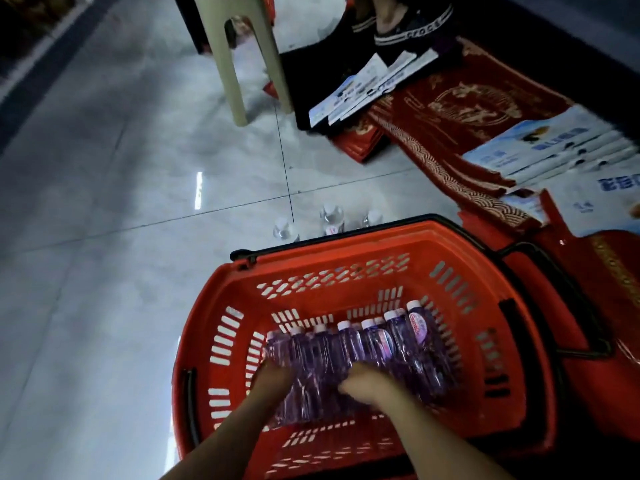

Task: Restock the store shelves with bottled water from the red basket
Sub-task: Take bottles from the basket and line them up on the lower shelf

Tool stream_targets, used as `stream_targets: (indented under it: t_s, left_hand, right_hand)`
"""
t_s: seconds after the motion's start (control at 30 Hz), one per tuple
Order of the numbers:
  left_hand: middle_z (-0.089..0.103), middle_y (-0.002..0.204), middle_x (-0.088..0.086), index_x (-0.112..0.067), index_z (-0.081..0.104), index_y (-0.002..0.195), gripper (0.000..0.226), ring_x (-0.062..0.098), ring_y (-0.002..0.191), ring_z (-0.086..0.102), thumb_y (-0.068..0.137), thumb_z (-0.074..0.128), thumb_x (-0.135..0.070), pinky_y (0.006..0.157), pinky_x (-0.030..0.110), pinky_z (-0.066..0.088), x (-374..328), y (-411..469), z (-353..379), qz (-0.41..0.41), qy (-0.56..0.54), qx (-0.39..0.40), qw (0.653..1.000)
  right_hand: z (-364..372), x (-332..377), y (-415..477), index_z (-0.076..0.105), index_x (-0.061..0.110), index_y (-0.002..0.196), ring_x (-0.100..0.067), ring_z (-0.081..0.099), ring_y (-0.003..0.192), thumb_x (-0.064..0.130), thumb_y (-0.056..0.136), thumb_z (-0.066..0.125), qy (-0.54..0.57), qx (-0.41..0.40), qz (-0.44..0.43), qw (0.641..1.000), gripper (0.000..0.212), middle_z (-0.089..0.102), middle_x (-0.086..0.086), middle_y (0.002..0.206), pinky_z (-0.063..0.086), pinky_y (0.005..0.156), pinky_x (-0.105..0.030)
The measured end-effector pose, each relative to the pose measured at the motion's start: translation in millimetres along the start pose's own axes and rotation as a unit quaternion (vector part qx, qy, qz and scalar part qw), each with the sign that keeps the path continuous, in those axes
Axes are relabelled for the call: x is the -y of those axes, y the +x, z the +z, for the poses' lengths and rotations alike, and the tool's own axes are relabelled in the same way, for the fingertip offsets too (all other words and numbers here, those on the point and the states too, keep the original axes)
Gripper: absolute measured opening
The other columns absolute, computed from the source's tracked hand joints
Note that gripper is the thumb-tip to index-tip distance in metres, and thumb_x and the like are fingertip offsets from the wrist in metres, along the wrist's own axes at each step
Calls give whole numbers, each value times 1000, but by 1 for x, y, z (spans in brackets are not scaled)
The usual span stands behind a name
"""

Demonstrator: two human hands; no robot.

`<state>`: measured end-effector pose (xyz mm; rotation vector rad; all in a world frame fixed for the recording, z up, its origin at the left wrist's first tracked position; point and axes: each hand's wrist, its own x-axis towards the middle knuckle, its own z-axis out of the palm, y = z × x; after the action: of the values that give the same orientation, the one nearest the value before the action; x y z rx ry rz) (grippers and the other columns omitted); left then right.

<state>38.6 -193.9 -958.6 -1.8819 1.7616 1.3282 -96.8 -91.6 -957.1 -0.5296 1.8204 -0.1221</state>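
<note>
A red plastic basket stands on the tiled floor below me. Several purple-tinted water bottles with white caps lie side by side on its bottom. My left hand reaches in and its fingers curl around a bottle at the left end of the row. My right hand grips a bottle near the middle of the row. Three more bottles stand upright on the floor just beyond the basket's far rim.
A beige plastic stool stands further back on the floor. Red patterned mats and stacks of white packets lie to the right. A person's foot in a black slipper is at the top. Grey tiles spread to the left.
</note>
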Motion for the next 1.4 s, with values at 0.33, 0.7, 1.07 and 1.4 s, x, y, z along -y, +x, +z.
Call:
stream_targets:
  t_s: [0.33,0.7,1.07,1.4]
  left_hand:
    - [59,77,8,-13,54,84,12,17,68,58,93,59,-19,58,29,48,6,22,23,-87,-93,-83,988]
    - [62,102,14,-9,54,111,20,27,90,62,90,56,-11,61,34,51,19,34,3,-89,-205,42,974]
    - [66,93,16,-6,63,98,11,26,81,63,90,64,-13,72,42,52,23,44,11,-99,-163,74,979]
    - [69,100,27,6,66,107,30,26,77,62,77,61,5,55,27,44,-24,38,68,-53,-266,171,947]
  right_hand:
    - [15,13,32,60,15,124,-23,59,112,21,91,54,55,81,-26,995,34,63,-6,123,45,103,-42]
    - [38,45,63,30,7,150,-27,50,127,30,92,56,101,83,34,991,68,44,-17,145,45,106,-39]
    - [5,4,74,48,19,135,-24,62,113,17,95,53,26,-137,-35,990,41,60,-6,130,53,90,-36]
    - [-31,-7,109,15,27,156,-34,11,148,16,92,54,-61,-132,-57,988,76,-5,-7,164,23,119,-52]
